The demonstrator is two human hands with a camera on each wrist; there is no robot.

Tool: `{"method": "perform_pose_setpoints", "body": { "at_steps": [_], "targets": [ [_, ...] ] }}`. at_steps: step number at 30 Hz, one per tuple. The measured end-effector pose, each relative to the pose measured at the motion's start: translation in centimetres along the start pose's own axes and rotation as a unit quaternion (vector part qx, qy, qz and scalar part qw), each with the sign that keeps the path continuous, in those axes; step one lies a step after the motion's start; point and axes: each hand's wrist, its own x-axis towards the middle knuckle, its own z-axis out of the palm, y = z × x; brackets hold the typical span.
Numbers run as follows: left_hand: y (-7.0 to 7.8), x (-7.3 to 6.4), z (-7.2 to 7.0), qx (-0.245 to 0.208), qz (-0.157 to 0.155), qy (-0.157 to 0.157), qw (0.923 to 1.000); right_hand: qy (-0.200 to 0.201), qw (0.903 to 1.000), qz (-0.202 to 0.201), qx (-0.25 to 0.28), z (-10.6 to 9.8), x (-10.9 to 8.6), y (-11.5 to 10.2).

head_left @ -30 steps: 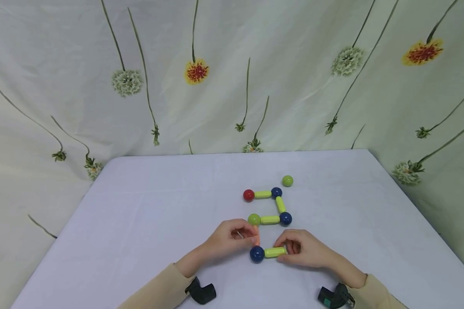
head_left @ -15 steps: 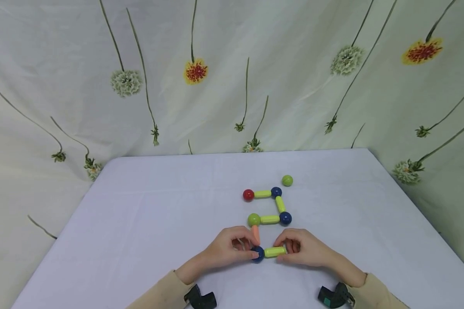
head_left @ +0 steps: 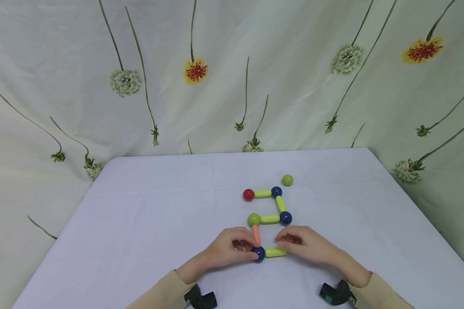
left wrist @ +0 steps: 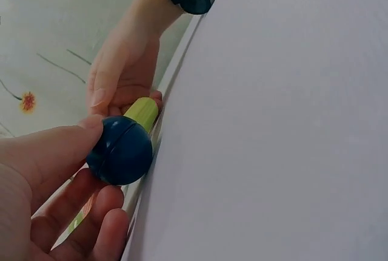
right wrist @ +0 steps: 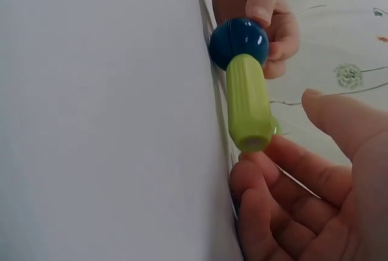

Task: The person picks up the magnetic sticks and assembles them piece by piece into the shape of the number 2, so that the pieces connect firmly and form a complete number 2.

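My left hand (head_left: 229, 248) pinches a dark blue ball (head_left: 260, 255) between thumb and fingers at the near end of a chain of magnetic rods and balls. From that ball a yellow-green rod (head_left: 273, 252) points right, and an orange rod (head_left: 256, 234) runs back to a green ball (head_left: 254, 219). Beside the yellow-green rod's free end is my right hand (head_left: 311, 245), its thumb lifted away. In the right wrist view the bare rod end (right wrist: 251, 142) shows, with the fingertips (right wrist: 248, 176) just past it.
Farther back the chain zigzags through a blue ball (head_left: 285, 218) and another blue ball (head_left: 276, 192) to a red ball (head_left: 248, 195). A loose green ball (head_left: 288, 180) lies behind it. A flowered cloth (head_left: 294, 107) hangs behind the white table (head_left: 158, 206).
My left hand has shifted from the orange rod to the near blue ball. My right hand has let go of the yellow-green rod and risen slightly.
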Motion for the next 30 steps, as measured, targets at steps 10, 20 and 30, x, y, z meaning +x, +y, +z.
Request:
{"method": "perform_pose_setpoints", "body": {
  "at_steps": [10, 20, 30],
  "targets": [
    [-0.2, -0.2, 0.0, -0.014, -0.026, -0.005, 0.9995, 0.045, 0.9989, 0.004, -0.017, -3.3, -0.1, 0.0],
    [0.2, -0.1, 0.0, -0.025, -0.034, -0.003, 0.9991, 0.134, 0.989, 0.05, -0.035, -6.4, 2.0, 1.0],
    [-0.2, 0.0, -0.1, -0.023, -0.042, -0.004, 0.9988, 0.183, 0.9778, 0.091, -0.046, -8.2, 5.0, 2.6]
  ]
}}
